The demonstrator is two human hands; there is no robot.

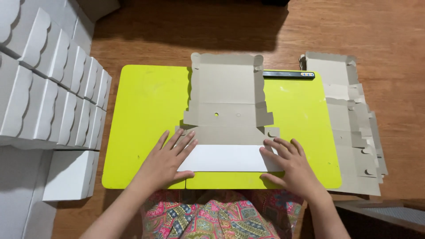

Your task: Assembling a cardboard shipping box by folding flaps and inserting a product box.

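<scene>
**Both hands flat on a folded box flap**

A flat grey cardboard box blank [228,99] lay unfolded on the lime-yellow surface [146,115], its far end reaching past the surface's far edge; the near flap [226,158] was turned over, white side up, lying along the near edge of the surface. The left hand [167,161] rested flat, fingers spread, its fingertips on the left end of the flap and the grey card above it; the right hand [290,163] lay flat likewise, fingers spread, over the flap's right end; neither hand pinched anything. A dark ruler-like bar [287,75] lay on the far right of the surface, just beside the blank. To the right, on the wooden floor [354,26], sat a stack of flat grey blanks [354,128]; to the left stood rows of assembled white boxes [48,88] with scalloped edges. Patterned pink fabric [212,219] showed at the bottom of the view.
</scene>
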